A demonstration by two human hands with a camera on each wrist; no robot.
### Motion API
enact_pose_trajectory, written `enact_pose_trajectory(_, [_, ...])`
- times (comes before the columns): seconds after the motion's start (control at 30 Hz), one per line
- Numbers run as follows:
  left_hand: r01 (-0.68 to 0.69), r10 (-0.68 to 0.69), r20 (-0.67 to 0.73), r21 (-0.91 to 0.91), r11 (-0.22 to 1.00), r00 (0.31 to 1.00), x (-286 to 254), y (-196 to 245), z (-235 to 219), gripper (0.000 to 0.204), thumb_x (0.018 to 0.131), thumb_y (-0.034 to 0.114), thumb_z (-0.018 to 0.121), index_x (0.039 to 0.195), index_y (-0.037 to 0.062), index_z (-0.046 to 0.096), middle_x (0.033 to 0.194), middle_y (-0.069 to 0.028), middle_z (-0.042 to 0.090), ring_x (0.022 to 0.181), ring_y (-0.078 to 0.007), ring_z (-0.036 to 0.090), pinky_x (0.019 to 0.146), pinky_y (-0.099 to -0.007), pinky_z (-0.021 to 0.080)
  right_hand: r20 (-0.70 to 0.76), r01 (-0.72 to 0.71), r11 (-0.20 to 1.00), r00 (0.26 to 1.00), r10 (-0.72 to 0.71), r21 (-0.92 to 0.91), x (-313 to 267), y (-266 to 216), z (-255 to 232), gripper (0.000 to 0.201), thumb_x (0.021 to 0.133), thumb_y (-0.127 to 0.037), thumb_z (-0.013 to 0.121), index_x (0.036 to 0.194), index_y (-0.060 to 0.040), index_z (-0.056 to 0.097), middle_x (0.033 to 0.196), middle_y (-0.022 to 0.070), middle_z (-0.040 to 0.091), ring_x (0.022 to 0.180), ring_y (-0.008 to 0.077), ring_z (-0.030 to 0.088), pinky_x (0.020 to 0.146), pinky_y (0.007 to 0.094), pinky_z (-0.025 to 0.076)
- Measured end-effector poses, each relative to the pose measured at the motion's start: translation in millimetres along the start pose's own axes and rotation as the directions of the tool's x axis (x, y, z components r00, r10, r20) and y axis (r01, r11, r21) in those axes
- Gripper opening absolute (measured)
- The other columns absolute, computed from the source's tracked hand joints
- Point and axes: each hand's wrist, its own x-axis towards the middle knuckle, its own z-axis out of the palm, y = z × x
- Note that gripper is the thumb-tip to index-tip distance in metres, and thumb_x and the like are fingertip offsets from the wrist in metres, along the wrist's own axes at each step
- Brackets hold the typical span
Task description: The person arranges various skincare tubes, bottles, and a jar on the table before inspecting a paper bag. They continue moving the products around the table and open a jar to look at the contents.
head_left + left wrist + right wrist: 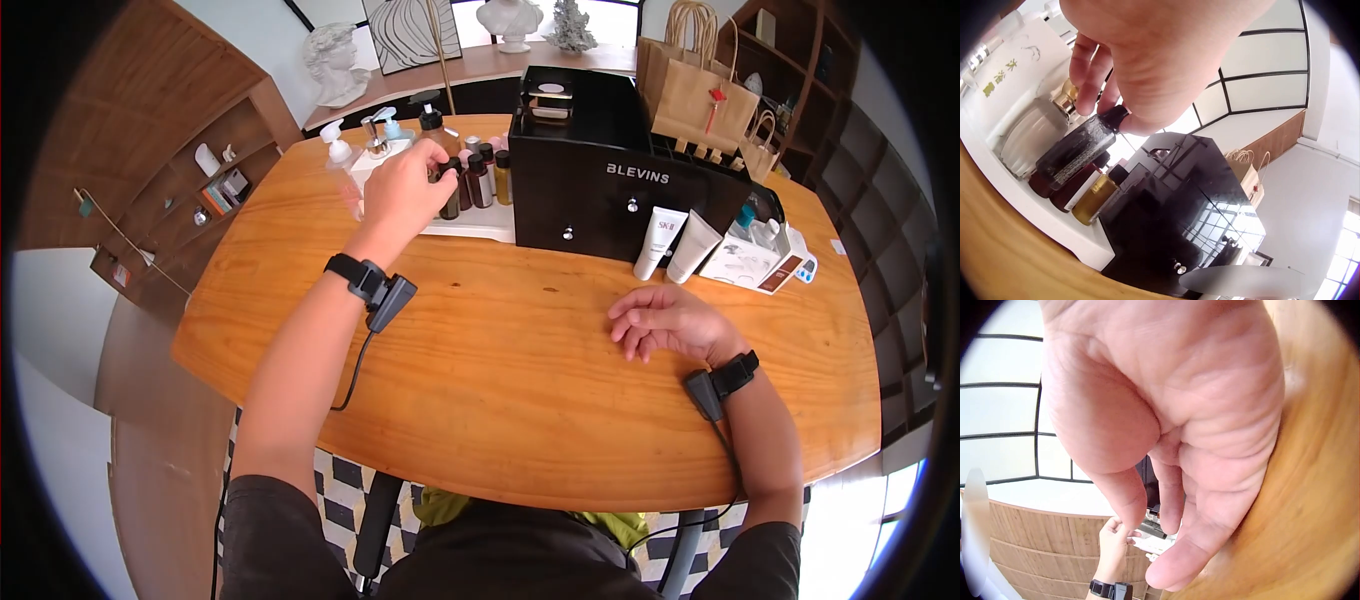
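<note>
My left hand (400, 195) reaches over the bottles at the back left and pinches the black cap of a small dark bottle (1079, 151) between thumb and fingers. The bottle has fine print on its side and leans in the left wrist view, over the white tray (1096, 245). Beside it stand a yellow-brown bottle (1095, 199) and a dark red one (1075, 187), both black-capped. My right hand (675, 320) rests on the wooden table with its fingers loosely curled and nothing held, in front of two white tubes, one of them marked SK-II (660, 243).
A black BLEVINS drawer box (590, 190) stands right of the bottles. Pump bottles, such as a clear one (340, 155), stand behind the left hand. Farther right are a white box (745, 260) and paper bags (700, 95). Cables trail from both wrist cameras.
</note>
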Motion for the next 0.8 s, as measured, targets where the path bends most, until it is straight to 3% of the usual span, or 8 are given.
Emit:
enact_pose_trajectory(0.2, [-0.039,0.037,0.044,0.058,0.998,0.998,7.9,3.9,25.7,0.026,0.092,0.031,0.076,0.110,0.0118,0.074,0.105,-0.0111,0.080,0.095,-0.0334,0.076,0.080,-0.0451,0.058,0.035,0.007,1.000,0.999,-0.008,0.029,2.3,1.2,-2.2,0.030,0.108,-0.020,0.069,0.129,0.0017,0.067,0.109,0.0130,0.078,0.089,0.0241,0.079,0.071,0.0315,0.064])
enact_pose_trajectory(0.3, [-0.081,0.083,-0.025,0.062,0.995,0.996,8.8,0.7,33.0,0.024,0.091,0.027,0.075,0.107,0.0096,0.075,0.092,-0.0113,0.078,0.091,-0.0335,0.075,0.077,-0.0471,0.057,0.008,-0.004,1.000,1.000,0.004,0.003,1.1,-0.3,-0.3,0.030,0.108,-0.020,0.068,0.129,0.0019,0.067,0.109,0.0130,0.078,0.089,0.0241,0.079,0.070,0.0316,0.064])
enact_pose_trajectory(0.37, [-0.020,0.020,0.032,-0.001,1.000,0.999,10.1,-0.7,36.8,0.030,0.091,0.026,0.077,0.114,0.0070,0.074,0.106,-0.0130,0.080,0.094,-0.0312,0.077,0.082,-0.0421,0.059,0.010,-0.002,1.000,1.000,0.002,0.003,1.3,0.6,0.4,0.030,0.108,-0.020,0.068,0.129,0.0020,0.067,0.109,0.0130,0.078,0.089,0.0239,0.079,0.071,0.0315,0.064])
enact_pose_trajectory(0.4, [-0.016,0.016,0.028,0.001,1.000,0.999,10.4,-0.7,39.4,0.030,0.091,0.026,0.077,0.114,0.0070,0.074,0.106,-0.0130,0.080,0.094,-0.0312,0.077,0.082,-0.0421,0.059,0.009,0.001,1.000,1.000,-0.001,-0.001,1.5,-0.2,0.2,0.030,0.108,-0.020,0.068,0.128,0.0020,0.067,0.109,0.0129,0.078,0.089,0.0238,0.079,0.071,0.0314,0.064])
enact_pose_trajectory(0.5, [-0.003,0.011,0.031,-0.263,0.965,0.999,7.0,5.8,52.2,0.027,0.093,0.020,0.077,0.112,0.0007,0.074,0.101,-0.0145,0.080,0.089,-0.0233,0.078,0.080,-0.0350,0.060,0.002,0.007,1.000,1.000,-0.007,-0.022,2.0,1.2,-0.5,0.030,0.107,-0.020,0.069,0.128,0.0020,0.068,0.109,0.0122,0.078,0.088,0.0230,0.079,0.071,0.0308,0.063])
enact_pose_trajectory(0.63, [-0.048,0.031,-0.066,-0.271,0.961,0.997,7.8,17.1,67.5,0.023,0.093,0.018,0.078,0.107,0.0000,0.073,0.097,-0.0145,0.079,0.088,-0.0258,0.078,0.080,-0.0375,0.061,-0.016,0.002,1.000,1.000,-0.002,-0.031,0.5,-1.8,4.0,0.029,0.106,-0.020,0.070,0.127,0.0012,0.069,0.108,0.0111,0.078,0.086,0.0218,0.078,0.070,0.0298,0.061])
enact_pose_trajectory(0.8, [0.014,-0.023,-0.021,-0.365,0.931,1.000,8.5,21.6,75.9,0.024,0.094,0.016,0.079,0.108,-0.0016,0.072,0.098,-0.0155,0.079,0.088,-0.0264,0.077,0.081,-0.0375,0.060,-0.047,-0.016,0.999,0.999,0.014,-0.052,0.0,-3.2,6.0,0.030,0.107,-0.021,0.070,0.127,0.0012,0.068,0.107,0.0112,0.078,0.086,0.0217,0.078,0.070,0.0299,0.061])
